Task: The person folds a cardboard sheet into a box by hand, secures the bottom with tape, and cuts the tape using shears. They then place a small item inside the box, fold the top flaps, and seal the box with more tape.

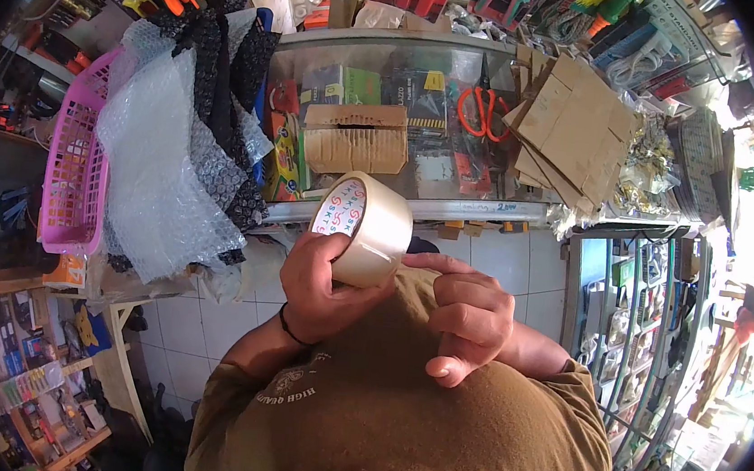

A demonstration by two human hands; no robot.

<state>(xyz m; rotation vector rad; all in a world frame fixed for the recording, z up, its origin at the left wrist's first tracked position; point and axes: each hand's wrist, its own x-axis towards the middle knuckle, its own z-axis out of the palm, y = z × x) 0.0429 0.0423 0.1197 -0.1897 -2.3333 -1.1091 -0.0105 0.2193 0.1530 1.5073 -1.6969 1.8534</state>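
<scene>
My left hand (314,279) grips a wide roll of packing tape (380,236) in front of my chest, thumb inside the core and fingers around the outside. The tape is clear tan, and its inner ring carries red and blue lettering. My right hand (469,317) is just right of the roll, its index fingertip at the tape's lower edge. Its thumb stands apart and the other fingers are loosely bent, with nothing held. Beyond the hands, a small brown cardboard box (354,147) lies on the glass counter (299,55). Orange-handled scissors (480,111) lie right of it.
Flat cardboard pieces (579,119) are stacked at the counter's right. Bubble wrap (161,165) drapes beside a pink plastic basket (60,178) on the left. Wooden shelves (36,384) stand lower left, and a glass display case (629,305) stands to the right.
</scene>
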